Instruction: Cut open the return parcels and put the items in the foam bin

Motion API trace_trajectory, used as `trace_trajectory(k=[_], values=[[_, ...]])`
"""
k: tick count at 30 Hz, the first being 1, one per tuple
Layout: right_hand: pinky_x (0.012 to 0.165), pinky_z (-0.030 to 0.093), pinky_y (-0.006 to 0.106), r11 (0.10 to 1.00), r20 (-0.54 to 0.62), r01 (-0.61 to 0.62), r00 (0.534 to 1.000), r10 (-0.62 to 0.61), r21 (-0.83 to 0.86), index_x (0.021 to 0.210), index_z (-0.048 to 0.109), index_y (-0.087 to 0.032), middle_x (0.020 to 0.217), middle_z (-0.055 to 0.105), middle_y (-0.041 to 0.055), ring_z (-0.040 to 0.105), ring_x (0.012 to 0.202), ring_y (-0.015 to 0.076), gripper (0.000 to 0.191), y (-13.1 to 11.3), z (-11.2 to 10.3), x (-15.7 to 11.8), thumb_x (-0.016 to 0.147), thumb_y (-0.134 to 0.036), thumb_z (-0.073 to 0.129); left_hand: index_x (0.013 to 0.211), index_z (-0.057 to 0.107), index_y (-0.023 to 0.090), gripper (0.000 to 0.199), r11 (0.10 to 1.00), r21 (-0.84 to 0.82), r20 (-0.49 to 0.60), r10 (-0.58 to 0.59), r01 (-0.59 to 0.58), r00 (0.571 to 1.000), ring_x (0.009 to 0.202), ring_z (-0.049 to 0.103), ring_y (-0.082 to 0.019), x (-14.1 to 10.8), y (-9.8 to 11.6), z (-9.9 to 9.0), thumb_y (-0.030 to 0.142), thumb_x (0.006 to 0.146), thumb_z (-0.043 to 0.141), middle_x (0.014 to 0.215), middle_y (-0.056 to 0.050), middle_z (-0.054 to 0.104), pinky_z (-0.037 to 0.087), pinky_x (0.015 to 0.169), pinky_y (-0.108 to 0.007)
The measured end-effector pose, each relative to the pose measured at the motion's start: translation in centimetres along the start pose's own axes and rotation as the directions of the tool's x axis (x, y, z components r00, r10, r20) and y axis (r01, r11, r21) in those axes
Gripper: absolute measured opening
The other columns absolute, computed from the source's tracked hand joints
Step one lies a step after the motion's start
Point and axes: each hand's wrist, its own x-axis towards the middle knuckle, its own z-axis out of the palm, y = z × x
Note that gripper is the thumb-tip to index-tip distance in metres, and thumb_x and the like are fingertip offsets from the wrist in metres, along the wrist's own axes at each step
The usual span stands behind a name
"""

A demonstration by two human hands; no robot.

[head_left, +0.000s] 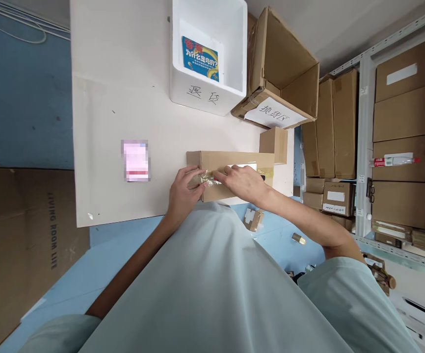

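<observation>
A long brown cardboard box point(230, 158) lies near the table's front edge, with shiny clear tape point(208, 177) wrinkled at its left end and a white label point(250, 165) on it. My left hand point(185, 189) grips the box's left end, thumb and fingertips against the tape. Over the middle of the box, my right hand point(245, 182) is closed around a slim tool. Only its black end point(263, 177) and a bit of red near the fingertips show, somewhat like a box cutter. The rest of the tool is hidden under the fingers.
Behind the box stand a white foam bin point(208, 93) with a blue booklet point(200, 59) inside, an open carton point(289, 73) and a small box point(273, 144). A blurred pink item point(136, 161) lies left on the table point(105, 108). Shelved cartons point(400, 117) stand right.
</observation>
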Motion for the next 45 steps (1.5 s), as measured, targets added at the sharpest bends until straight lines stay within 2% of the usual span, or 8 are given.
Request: trace_trajectory(k=[7, 12, 22, 26, 35, 39, 42, 45], values=[[0.072, 0.052, 0.034, 1.0, -0.005, -0.014, 1.0, 0.014, 0.013, 0.147, 0.058, -0.018, 0.122, 0.076, 0.0155, 0.075, 0.104, 0.0273, 0.043, 0.5, 2.2, -0.6, 0.11, -0.004, 0.042, 0.127, 0.078, 0.028, 0.036, 0.999, 0.029, 0.006, -0.024, 0.024, 1.0, 0.133, 0.069, -0.028, -1.0, 0.6, -0.1, 0.042, 0.094, 0.075, 0.148, -0.008, 0.063, 0.071, 0.099, -0.044], [0.075, 0.051, 0.033, 0.997, 0.042, -0.083, 0.996, 0.082, 0.012, 0.143, 0.062, -0.017, 0.119, 0.076, 0.0166, 0.075, 0.107, 0.0277, 0.04, 2.5, 4.2, -2.2, 0.11, -0.005, 0.042, 0.128, 0.078, 0.028, 0.037, 0.997, 0.068, -0.017, -0.033, 0.034, 0.999, 0.136, 0.068, -0.029, -1.4, 0.9, 0.1, 0.044, 0.095, 0.074, 0.149, -0.008, 0.064, 0.071, 0.097, -0.043], [0.076, 0.047, 0.036, 0.978, 0.071, -0.205, 0.977, 0.203, 0.031, 0.145, 0.065, -0.018, 0.117, 0.078, 0.0191, 0.077, 0.105, 0.0306, 0.045, 12.3, 11.0, -7.5, 0.11, -0.007, 0.039, 0.125, 0.077, 0.025, 0.04, 0.99, 0.131, -0.126, -0.035, 0.052, 0.991, 0.127, 0.075, -0.028, -0.6, 1.1, 1.2, 0.046, 0.091, 0.077, 0.146, -0.01, 0.069, 0.071, 0.091, -0.037], [0.077, 0.046, 0.036, 0.964, 0.047, -0.258, 0.966, 0.255, 0.064, 0.144, 0.067, -0.019, 0.116, 0.078, 0.019, 0.076, 0.104, 0.0309, 0.042, 16.6, 14.6, -9.2, 0.116, -0.02, 0.035, 0.125, 0.076, 0.024, 0.044, 0.983, 0.146, -0.178, -0.084, 0.111, 0.98, 0.13, 0.074, -0.03, -0.1, 1.3, 1.7, 0.047, 0.088, 0.08, 0.146, -0.01, 0.071, 0.069, 0.102, -0.042], [0.076, 0.042, 0.031, 0.945, -0.175, -0.129, 0.967, 0.187, 0.299, 0.146, 0.068, -0.025, 0.119, 0.077, 0.0132, 0.071, 0.106, 0.027, 0.044, 22.1, 21.4, -8.6, 0.121, -0.037, 0.034, 0.122, 0.079, 0.027, 0.06, 0.956, 0.162, -0.348, -0.176, 0.243, 0.921, 0.129, 0.073, -0.033, 1.1, 2.7, 3.6, 0.055, 0.071, 0.095, 0.137, -0.007, 0.079, 0.06, 0.116, -0.059], [0.077, 0.043, 0.027, 0.85, -0.343, 0.048, 0.926, 0.159, 0.525, 0.144, 0.069, -0.024, 0.121, 0.078, 0.0106, 0.07, 0.11, 0.0244, 0.043, 23.4, 25.9, -6.3, 0.121, -0.041, 0.036, 0.124, 0.078, 0.029, 0.062, 0.935, 0.229, -0.353, -0.178, 0.269, 0.918, 0.126, 0.072, -0.031, 1.7, 2.8, 3.7, 0.06, 0.073, 0.092, 0.133, -0.006, 0.08, 0.057, 0.117, -0.057], [0.086, 0.048, 0.027, 0.673, -0.438, 0.19, 0.872, 0.219, 0.715, 0.138, 0.07, -0.023, 0.129, 0.078, 0.0099, 0.071, 0.112, 0.0228, 0.043, 22.6, 29.0, -4.1, 0.12, -0.044, 0.037, 0.131, 0.075, 0.025, 0.067, 0.921, 0.255, -0.356, -0.194, 0.295, 0.914, 0.121, 0.072, -0.03, 2.1, 2.6, 3.6, 0.06, 0.075, 0.09, 0.126, -0.008, 0.08, 0.054, 0.119, -0.054], [0.092, 0.05, 0.029, 0.461, -0.421, 0.235, 0.834, 0.356, 0.855, 0.137, 0.068, -0.022, 0.129, 0.079, 0.0093, 0.072, 0.108, 0.0225, 0.048, 20.1, 31.3, -2.2, 0.118, -0.052, 0.035, 0.138, 0.07, 0.022, 0.073, 0.92, 0.252, -0.359, -0.2, 0.301, 0.912, 0.124, 0.07, -0.029, 2.3, 2.0, 3.6, 0.062, 0.079, 0.087, 0.133, -0.011, 0.078, 0.052, 0.121, -0.053]])
